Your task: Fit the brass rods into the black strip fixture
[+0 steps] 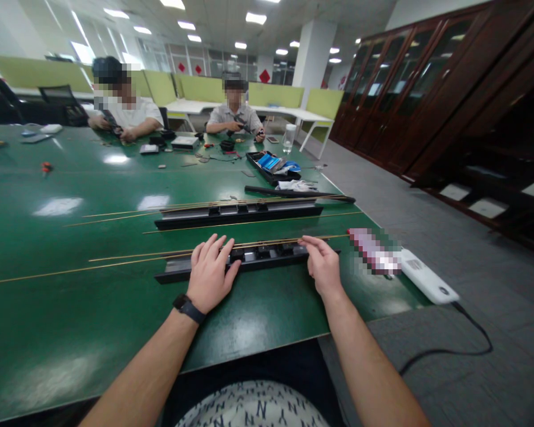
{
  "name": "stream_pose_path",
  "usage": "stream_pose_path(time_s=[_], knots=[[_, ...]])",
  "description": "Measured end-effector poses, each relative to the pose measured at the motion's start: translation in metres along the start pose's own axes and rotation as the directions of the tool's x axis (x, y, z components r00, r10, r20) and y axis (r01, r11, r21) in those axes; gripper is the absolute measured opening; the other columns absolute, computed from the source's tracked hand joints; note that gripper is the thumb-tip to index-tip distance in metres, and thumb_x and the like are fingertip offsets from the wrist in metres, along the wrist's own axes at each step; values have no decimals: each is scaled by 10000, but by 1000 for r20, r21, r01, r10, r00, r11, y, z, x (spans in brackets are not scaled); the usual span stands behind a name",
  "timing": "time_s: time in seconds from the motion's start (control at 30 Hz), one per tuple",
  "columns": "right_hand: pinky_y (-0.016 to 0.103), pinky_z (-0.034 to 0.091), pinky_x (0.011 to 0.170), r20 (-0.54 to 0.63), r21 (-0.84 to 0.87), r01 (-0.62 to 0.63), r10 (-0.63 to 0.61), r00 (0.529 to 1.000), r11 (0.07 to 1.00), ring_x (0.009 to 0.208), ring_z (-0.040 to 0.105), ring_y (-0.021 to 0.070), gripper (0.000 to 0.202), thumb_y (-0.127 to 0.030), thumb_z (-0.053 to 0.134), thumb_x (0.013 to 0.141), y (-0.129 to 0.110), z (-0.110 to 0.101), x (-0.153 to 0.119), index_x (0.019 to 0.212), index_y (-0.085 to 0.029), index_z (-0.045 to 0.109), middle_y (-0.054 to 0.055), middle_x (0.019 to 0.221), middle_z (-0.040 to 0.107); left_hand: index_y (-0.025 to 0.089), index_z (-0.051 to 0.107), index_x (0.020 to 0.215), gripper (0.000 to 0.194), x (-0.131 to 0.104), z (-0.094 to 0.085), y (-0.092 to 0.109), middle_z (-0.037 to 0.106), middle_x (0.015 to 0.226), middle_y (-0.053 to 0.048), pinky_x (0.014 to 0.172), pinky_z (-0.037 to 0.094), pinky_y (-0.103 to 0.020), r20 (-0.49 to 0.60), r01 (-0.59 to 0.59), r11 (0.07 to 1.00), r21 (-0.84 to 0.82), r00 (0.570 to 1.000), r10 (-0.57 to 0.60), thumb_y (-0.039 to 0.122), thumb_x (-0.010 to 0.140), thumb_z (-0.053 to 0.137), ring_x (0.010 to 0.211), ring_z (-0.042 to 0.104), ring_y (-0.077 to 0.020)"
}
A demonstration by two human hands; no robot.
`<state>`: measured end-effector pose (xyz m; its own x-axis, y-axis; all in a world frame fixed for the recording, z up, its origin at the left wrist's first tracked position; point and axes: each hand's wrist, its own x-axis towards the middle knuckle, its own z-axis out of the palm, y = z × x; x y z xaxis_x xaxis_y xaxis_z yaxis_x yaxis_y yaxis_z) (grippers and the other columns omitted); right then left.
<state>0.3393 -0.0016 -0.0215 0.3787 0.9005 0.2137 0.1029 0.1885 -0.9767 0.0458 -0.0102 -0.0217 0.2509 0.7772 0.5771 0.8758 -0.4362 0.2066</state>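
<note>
A black metal rail (271, 258) with dark blocks in its channel lies across the green table in front of me. Long thin brass-coloured rods (133, 257) run along its top and stick out far to the left. My left hand (213, 270) rests flat over the rail's left part, fingers spread across the rods. At the right part, my right hand (323, 261) pinches the rods between thumb and index finger. Behind lies a second black rail (240, 217) with more rods along it, and a single rod lies between the two rails.
On the right are a pink phone-like object (374, 250) and a white power strip (427, 277) with a black cable. Further back stand a black tray (271, 172), white gloves (296, 186) and a bottle (289, 137). Two people sit across the table (18, 196).
</note>
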Motion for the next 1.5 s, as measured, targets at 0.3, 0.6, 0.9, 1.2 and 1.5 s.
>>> stream_pose_path(time_s=[0.3,0.6,0.9,1.2,1.5], knots=[[247,427,442,53,-13,16,-15,998,1000,572,622,133,454,-508,687,850,-3,1,-2,1143,-172,777,149,1126,792,201,579,1483,505,0,0,0,603,1521,-158,1242,291,-556,-2,1,1000,9,1000,-1,425,1034,521,1514,444,-350],[231,264,337,31,54,-42,41,999,998,384,413,46,438,-480,708,843,-5,1,-3,1142,-163,762,131,1118,802,224,573,1493,512,0,1,0,603,1523,-151,1241,286,-561,-1,8,1000,-2,1000,-8,420,1022,527,1515,442,-350],[228,271,342,-4,50,-34,34,999,998,400,440,55,439,-484,719,846,-2,1,-1,1141,-162,760,136,1108,802,216,575,1489,510,0,0,0,600,1523,-154,1246,289,-559,2,8,1000,-6,1000,-8,417,1023,525,1522,434,-347],[221,257,328,30,58,-37,35,999,998,383,414,43,389,-427,742,837,-6,1,-3,1124,-168,771,147,1134,795,215,564,1490,496,1,-4,5,596,1530,-147,1241,298,-576,16,27,1000,-1,1000,-27,415,1039,516,1518,437,-347],[212,261,310,-35,70,-33,36,999,997,378,398,43,376,-399,791,784,-6,1,0,1080,-167,800,142,1058,800,229,542,1492,507,1,-2,6,593,1531,-125,1264,312,-555,8,40,999,11,999,-40,427,1025,554,1526,425,-310]])
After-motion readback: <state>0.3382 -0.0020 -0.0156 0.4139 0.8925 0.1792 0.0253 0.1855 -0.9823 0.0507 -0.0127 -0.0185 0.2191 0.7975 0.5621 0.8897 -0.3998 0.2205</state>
